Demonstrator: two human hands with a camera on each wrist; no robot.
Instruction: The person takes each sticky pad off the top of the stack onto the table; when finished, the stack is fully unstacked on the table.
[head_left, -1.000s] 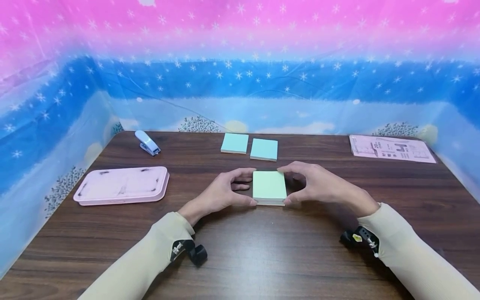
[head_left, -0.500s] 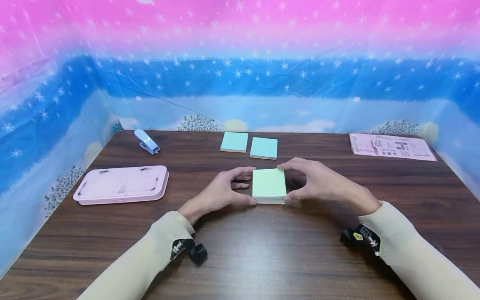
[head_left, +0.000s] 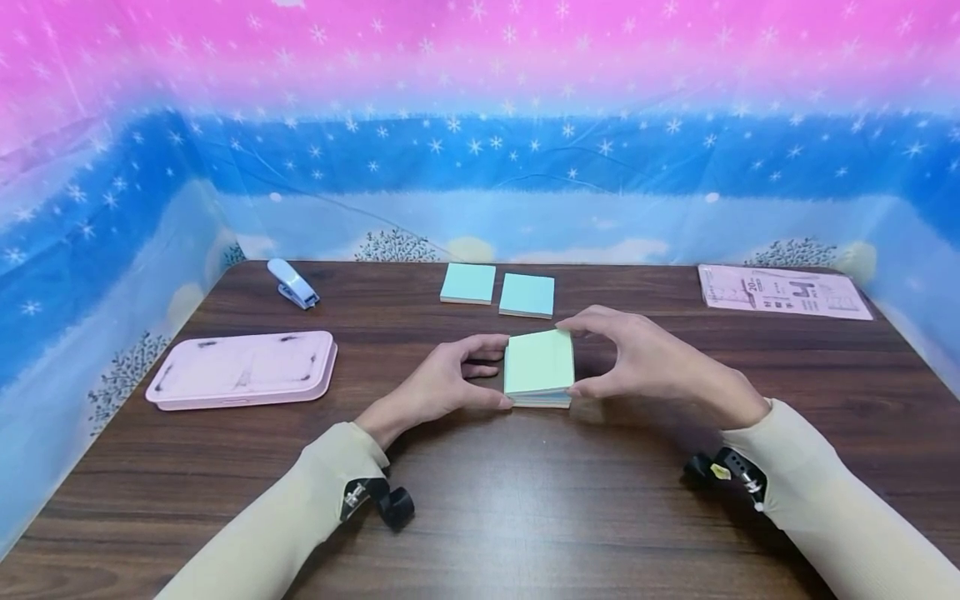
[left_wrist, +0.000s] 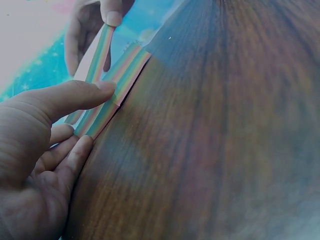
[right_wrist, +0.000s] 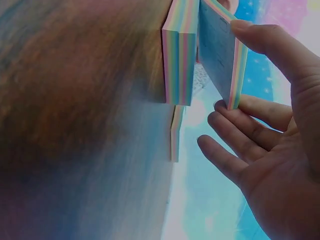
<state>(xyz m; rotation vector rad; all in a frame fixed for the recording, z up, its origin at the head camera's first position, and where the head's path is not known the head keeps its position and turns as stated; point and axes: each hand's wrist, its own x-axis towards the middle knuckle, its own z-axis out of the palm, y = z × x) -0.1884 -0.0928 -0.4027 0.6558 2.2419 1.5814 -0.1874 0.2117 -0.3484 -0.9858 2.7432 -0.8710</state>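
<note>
In the middle of the table, a light green sticky note pad (head_left: 538, 361) sits tilted over a striped stack of sticky notes (head_left: 542, 402), its right side raised. My right hand (head_left: 637, 354) pinches this upper pad at its right corners, thumb in front and fingers behind. A wedge-shaped gap between the pad and the stack (right_wrist: 178, 65) shows in the right wrist view. My left hand (head_left: 442, 379) holds the lower stack from the left. In the left wrist view its thumb lies against the stack's striped side (left_wrist: 131, 70).
Two blue-green sticky note pads (head_left: 467, 284) lie behind the stack. A light blue stapler (head_left: 294, 285) and a pink case (head_left: 243, 371) are on the left of the wooden table (head_left: 480, 517). A flat pink package (head_left: 783, 293) lies back right, before a snowflake-patterned cloth (head_left: 480, 150).
My right hand has risen a little, lifting the right side of the green pad, which sat level on the stack before. My left hand has stayed in place.
</note>
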